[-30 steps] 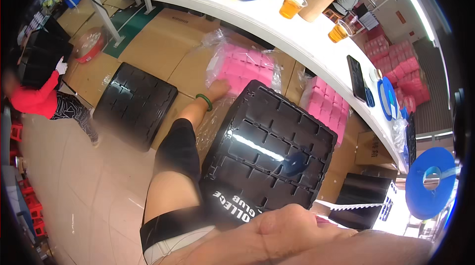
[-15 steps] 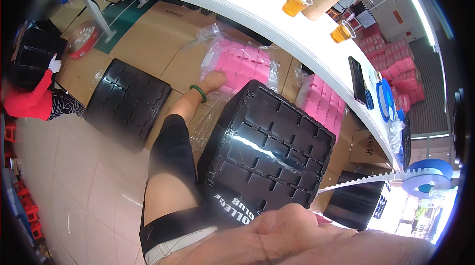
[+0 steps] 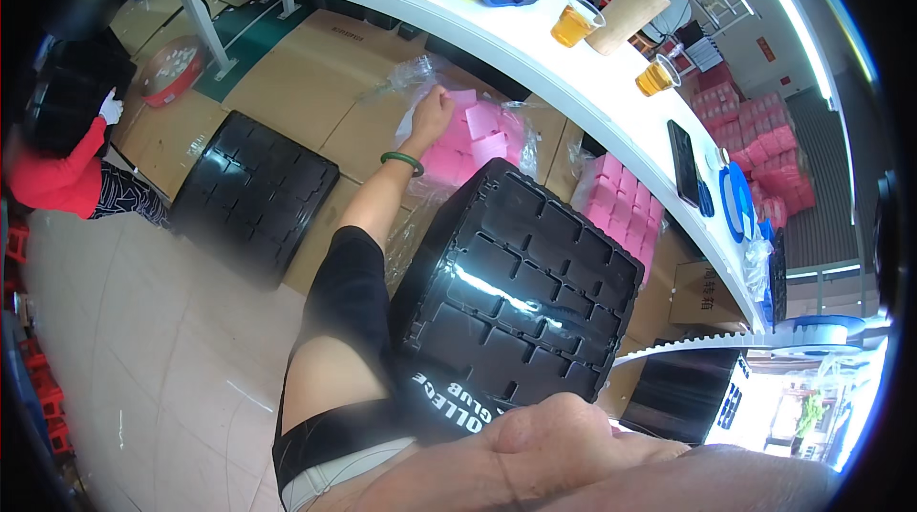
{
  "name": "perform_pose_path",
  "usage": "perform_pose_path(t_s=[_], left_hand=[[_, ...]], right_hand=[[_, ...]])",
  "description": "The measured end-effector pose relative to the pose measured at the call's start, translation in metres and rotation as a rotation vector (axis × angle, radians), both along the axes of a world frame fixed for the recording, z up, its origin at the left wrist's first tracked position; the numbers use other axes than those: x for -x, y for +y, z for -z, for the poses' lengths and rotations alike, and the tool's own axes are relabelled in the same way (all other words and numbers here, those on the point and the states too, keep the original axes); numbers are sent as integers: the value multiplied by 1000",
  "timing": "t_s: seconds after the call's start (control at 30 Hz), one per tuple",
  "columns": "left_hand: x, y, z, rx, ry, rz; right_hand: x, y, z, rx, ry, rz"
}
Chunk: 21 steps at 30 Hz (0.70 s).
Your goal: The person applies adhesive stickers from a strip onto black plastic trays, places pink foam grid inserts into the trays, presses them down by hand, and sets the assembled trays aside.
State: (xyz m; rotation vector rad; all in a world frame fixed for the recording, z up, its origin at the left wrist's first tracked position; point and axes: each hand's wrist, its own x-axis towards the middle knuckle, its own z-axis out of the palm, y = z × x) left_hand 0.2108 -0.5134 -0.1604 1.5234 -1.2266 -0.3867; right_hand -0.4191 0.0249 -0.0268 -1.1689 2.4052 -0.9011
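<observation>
Head view: left hand (image 3: 432, 114) is stretched out forward and down into the clear plastic bag (image 3: 420, 73) of pink boxes (image 3: 478, 135) on the cardboard under the white table (image 3: 535, 44). Fingers curl onto the top boxes; can't tell if it's gripping one or just touching. Green bangle (image 3: 402, 162) on that wrist.

Versus the earlier frames: the hand sits further up and into the bag, where before it rested at the near edge of the pink stack. The camera has tilted too, so more of the tabletop shows.

Right hand (image 3: 564, 436) is at the bottom edge, blurred, closed loosely against the lower edge of the black plastic tray stack (image 3: 521, 288) on the lap; grip not readable. Tray stack position on the lap is unchanged.

Second black tray stack (image 3: 253, 192) lies on the floor to the left, well apart from both hands.
</observation>
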Motion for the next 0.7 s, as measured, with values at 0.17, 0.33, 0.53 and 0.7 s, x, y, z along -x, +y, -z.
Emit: perform_pose_path(t_s=[0.17, 0.33, 0.53, 0.7], left_hand=[[16, 50, -119, 154, 23, 135], [51, 128, -237, 308, -292, 428], [127, 147, -313, 219, -522, 398], [192, 164, -321, 391, -576, 450]], right_hand=[[-126, -112, -94, 157, -70, -296], [-199, -226, -129, 276, -257, -679], [-273, -357, -127, 440, -151, -952], [-284, -429, -110, 474, -316, -848]])
